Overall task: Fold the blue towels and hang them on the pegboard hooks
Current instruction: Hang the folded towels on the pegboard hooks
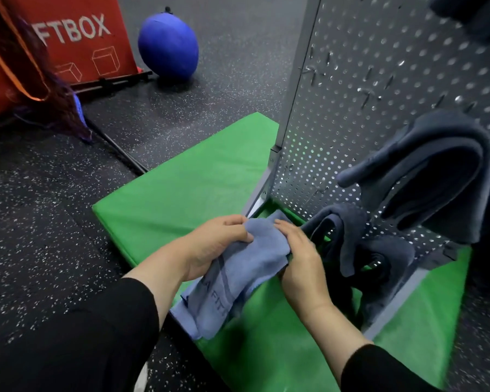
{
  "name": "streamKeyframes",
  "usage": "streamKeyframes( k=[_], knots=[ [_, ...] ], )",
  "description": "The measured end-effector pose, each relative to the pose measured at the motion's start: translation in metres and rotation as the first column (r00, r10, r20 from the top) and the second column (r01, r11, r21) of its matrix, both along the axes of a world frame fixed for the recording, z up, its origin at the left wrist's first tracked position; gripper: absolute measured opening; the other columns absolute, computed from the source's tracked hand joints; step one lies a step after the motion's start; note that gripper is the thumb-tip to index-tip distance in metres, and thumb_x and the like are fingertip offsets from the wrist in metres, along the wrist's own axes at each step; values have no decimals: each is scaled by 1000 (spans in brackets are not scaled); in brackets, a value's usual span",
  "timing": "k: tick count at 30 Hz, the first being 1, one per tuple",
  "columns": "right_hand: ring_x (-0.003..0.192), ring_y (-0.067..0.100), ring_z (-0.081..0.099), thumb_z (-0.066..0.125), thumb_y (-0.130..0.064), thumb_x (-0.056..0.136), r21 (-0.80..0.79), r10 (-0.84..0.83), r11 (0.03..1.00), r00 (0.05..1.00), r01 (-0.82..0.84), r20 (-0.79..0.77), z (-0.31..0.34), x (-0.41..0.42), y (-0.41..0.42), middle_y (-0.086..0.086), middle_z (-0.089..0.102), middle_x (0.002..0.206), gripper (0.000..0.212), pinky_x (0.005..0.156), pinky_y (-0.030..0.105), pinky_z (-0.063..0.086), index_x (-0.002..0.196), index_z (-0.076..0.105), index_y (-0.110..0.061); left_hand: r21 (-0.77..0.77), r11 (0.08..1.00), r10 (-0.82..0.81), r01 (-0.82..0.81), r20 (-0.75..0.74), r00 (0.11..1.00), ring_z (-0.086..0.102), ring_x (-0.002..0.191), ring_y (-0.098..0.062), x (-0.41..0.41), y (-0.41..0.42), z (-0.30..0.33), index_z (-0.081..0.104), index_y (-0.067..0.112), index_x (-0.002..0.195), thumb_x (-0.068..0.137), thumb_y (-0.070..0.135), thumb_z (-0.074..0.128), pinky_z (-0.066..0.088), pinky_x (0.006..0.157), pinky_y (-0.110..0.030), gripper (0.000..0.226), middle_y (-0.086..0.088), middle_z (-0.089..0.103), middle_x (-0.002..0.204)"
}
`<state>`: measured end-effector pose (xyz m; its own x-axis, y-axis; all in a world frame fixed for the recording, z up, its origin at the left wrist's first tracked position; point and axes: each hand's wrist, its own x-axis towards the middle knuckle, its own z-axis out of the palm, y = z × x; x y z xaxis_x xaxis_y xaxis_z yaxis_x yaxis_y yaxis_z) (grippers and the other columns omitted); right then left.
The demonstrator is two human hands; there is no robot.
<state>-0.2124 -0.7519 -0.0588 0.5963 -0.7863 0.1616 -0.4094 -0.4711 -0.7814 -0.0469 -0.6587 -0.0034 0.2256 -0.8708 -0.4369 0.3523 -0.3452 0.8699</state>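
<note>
A light blue towel (232, 281) with dark lettering is bunched lengthwise over the green mat (187, 182). My left hand (210, 244) grips its upper left edge, and my right hand (300, 261) presses and holds its right side. The grey pegboard (365, 80) stands upright to the right, with bare metal hooks (367, 94) in its upper part. A dark blue towel (436, 165) hangs folded on a hook at the right. Lower down hangs another dark blue towel (348, 236), close beside my right hand.
A red box (77, 43) with white lettering stands at the back left on the speckled black floor (54, 222). A blue oval ball (167, 43) lies beside it. A black rod (116, 149) runs along the floor to the mat's edge. More dark cloth (475, 15) shows at the top right.
</note>
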Motion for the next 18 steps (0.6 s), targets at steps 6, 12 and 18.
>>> streamKeyframes(
  k=[6,12,18],
  knots=[
    [94,9,63,59,-21,73,45,-25,999,995,21,98,29,4,-7,-10,68,101,36,83,31,52,108,67,-20,-34,999,22,-27,-133,991,65,70,-24,7,-3,-2,69,17,78,74,14,68,55,66,-29,6,-11,69,82],
    [83,12,65,58,-12,73,165,-127,980,987,110,99,51,5,-9,-11,72,85,35,72,36,54,98,64,-35,-78,990,118,-117,6,993,69,86,-22,5,-12,1,69,16,108,82,14,78,55,83,-33,28,-11,74,100],
    [83,2,62,60,0,77,165,-181,971,982,170,53,76,8,-13,-13,70,84,39,71,15,47,97,64,-34,-282,959,197,-12,636,746,54,117,3,-14,-23,1,49,36,134,82,53,65,38,95,-5,56,14,57,129]
  ],
)
